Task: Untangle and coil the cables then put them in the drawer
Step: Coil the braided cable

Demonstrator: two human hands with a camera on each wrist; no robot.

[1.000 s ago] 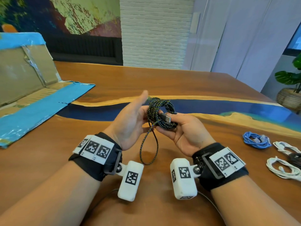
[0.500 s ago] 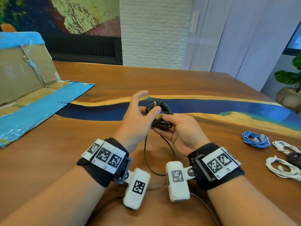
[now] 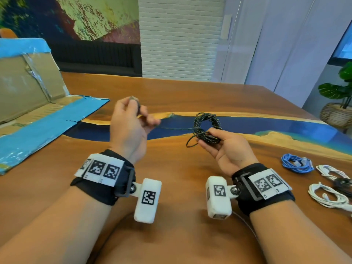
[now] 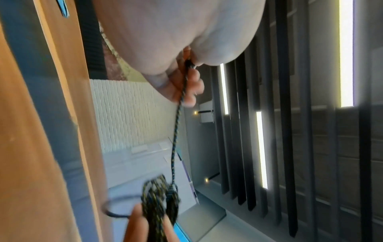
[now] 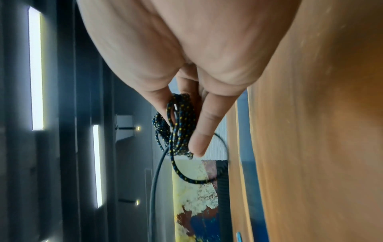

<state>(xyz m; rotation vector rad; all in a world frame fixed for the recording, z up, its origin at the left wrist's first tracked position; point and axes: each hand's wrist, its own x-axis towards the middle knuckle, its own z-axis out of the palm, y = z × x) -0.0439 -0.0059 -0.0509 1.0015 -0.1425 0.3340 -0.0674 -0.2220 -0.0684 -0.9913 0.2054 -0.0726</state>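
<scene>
A black braided cable [image 3: 206,128] with yellow and blue flecks is wound into a coil held above the wooden table [image 3: 181,96]. My right hand [image 3: 215,138] pinches the coil's lower side between thumb and fingers; the coil [image 5: 178,127] shows the same in the right wrist view. One strand runs taut from the coil to my left hand [image 3: 136,113], raised to the left, which grips the cable's end in curled fingers. In the left wrist view the strand [image 4: 176,131] leads from the curled fingers down to the coil [image 4: 159,199]. A small loop hangs off the coil's left side.
A flattened cardboard box [image 3: 28,103] with blue tape lies at the table's left. At the right edge lie a coiled blue cable [image 3: 296,164] and white cables [image 3: 329,191] beside a dark one. A potted plant [image 3: 339,103] stands beyond the table's right corner.
My hands have moved apart: the left hand pulled the cable end away to the left and up, drawing a strand taut, while the right hand kept the coil and shifted right.
</scene>
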